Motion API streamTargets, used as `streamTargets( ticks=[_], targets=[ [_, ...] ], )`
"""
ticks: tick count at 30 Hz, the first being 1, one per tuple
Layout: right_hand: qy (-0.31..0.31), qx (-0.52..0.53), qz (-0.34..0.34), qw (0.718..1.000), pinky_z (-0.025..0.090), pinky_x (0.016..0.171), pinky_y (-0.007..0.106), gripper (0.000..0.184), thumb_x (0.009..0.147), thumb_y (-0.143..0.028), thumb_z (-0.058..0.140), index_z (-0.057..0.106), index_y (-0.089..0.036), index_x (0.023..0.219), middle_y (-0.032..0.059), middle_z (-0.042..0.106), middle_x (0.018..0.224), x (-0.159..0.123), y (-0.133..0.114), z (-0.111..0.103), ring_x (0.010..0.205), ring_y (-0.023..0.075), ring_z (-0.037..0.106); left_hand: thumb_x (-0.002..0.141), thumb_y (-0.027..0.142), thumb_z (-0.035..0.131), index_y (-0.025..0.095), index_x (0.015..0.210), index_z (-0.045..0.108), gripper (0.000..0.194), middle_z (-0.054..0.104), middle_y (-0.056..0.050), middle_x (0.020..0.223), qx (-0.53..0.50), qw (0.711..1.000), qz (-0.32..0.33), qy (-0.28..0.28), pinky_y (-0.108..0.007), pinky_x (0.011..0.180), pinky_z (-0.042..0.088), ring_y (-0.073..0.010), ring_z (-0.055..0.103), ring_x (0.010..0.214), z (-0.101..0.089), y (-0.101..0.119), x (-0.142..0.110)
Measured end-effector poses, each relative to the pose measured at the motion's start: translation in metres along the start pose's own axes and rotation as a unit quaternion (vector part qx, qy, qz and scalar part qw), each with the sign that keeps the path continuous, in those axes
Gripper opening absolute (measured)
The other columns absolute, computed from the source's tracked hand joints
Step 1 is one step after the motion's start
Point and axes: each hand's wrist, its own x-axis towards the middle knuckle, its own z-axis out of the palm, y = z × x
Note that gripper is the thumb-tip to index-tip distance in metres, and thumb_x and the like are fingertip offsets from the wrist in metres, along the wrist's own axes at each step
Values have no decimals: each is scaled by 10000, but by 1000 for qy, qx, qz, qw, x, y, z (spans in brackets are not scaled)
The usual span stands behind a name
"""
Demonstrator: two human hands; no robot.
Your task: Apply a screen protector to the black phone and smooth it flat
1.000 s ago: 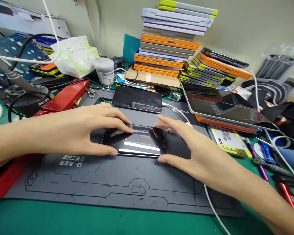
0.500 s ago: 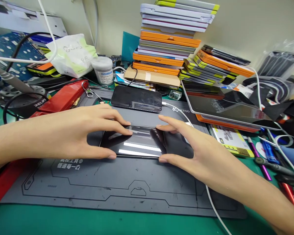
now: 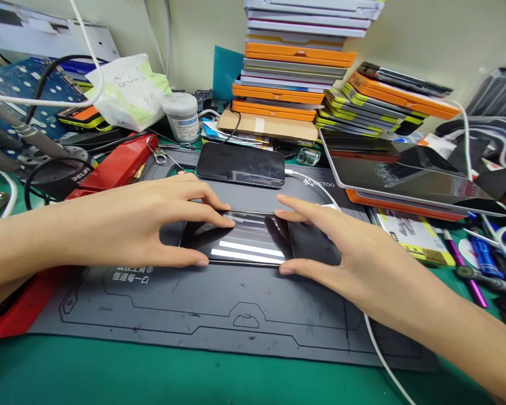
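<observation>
A smartphone (image 3: pixel 253 236) with a glossy black screen lies flat on the grey work mat (image 3: pixel 168 312), two bright light strips reflected in it. My left hand (image 3: pixel 160 222) grips its left part, thumb at the near edge, fingertips at the far edge and the index tip on the glass. At the right, my right hand (image 3: pixel 341 242) spans the phone between thumb and fingers, touching the near and far edges. A matte dark surface shows under my right palm; I cannot tell whether it belongs to the phone. Just behind lies a second black phone (image 3: pixel 240 164) with a white cable plugged in.
A red tool (image 3: pixel 118 166) stands at the left, near a white jar (image 3: pixel 181 118). Orange and grey boxes (image 3: pixel 295 56) are stacked at the back. A tablet (image 3: pixel 405 174) leans at the right, beside screwdrivers (image 3: pixel 466 270). A white cable (image 3: pixel 383 354) runs past my right wrist.
The view has shifted slightly, so the scene sits a little farther right and higher. Both hands keep the same hold on the phone.
</observation>
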Motion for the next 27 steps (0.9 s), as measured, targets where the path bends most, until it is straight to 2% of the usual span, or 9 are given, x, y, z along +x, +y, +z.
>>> streamTargets(
  ticks=[7,13,27],
  targets=[
    [-4,21,-7,1000,568,1122,470,744,946,-490,789,485,-311,1602,44,687,1506,2,-1,0,1357,309,670,958,576,732,478,1430,682,484,646,3,1491,5,1000,19,6,-393,1151,515,-286,633,1312,2,-4,-2],
    [-2,22,-2,1000,560,1139,449,734,947,-528,780,491,-338,1595,11,658,1544,1,-1,1,1380,285,653,976,576,705,456,1431,683,470,643,-3,1487,10,1000,28,5,-381,1144,510,-278,629,1312,2,-4,-2],
    [11,25,5,1000,599,1090,464,686,918,-486,816,574,-326,1539,41,708,1474,1,-3,-1,1308,297,698,959,588,718,521,1461,635,513,611,26,1538,28,999,14,9,-374,1080,563,-293,651,1304,6,-3,-4]
  ],
)
